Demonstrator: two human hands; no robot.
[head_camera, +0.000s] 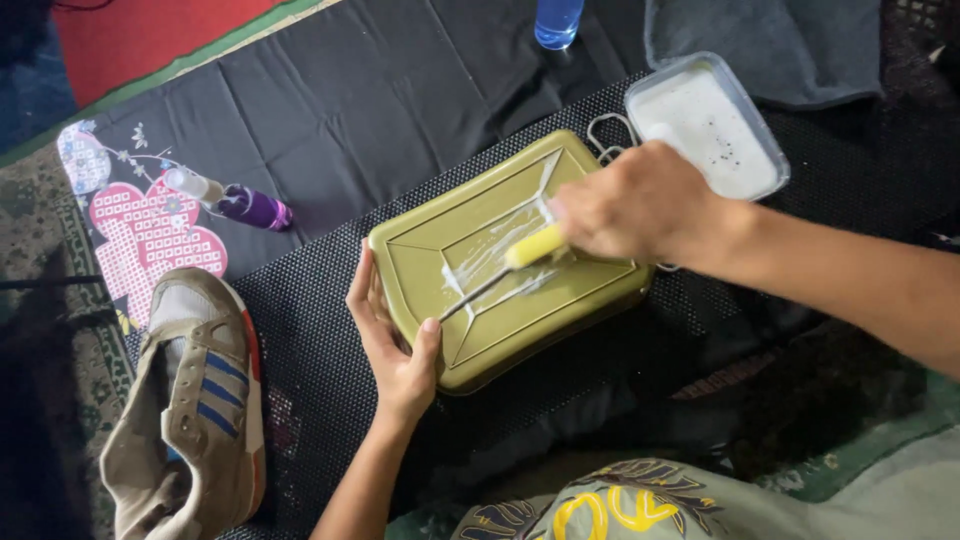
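An olive-green rectangular lid (560, 330) lies upside down on a black mesh mat (320, 350), streaked with white foam. My left hand (395, 345) grips its near left edge, thumb on top. My right hand (640, 210) holds a yellow-handled brush (535, 247) whose thin end reaches down-left across the lid's wet centre.
A worn beige sneaker (195, 400) with blue stripes lies at the lower left. A purple spray bottle (240, 203) rests on dark cloth. A clear tub of milky soapy water (705, 125) stands at the upper right. A blue bottle (557, 20) is at the top edge.
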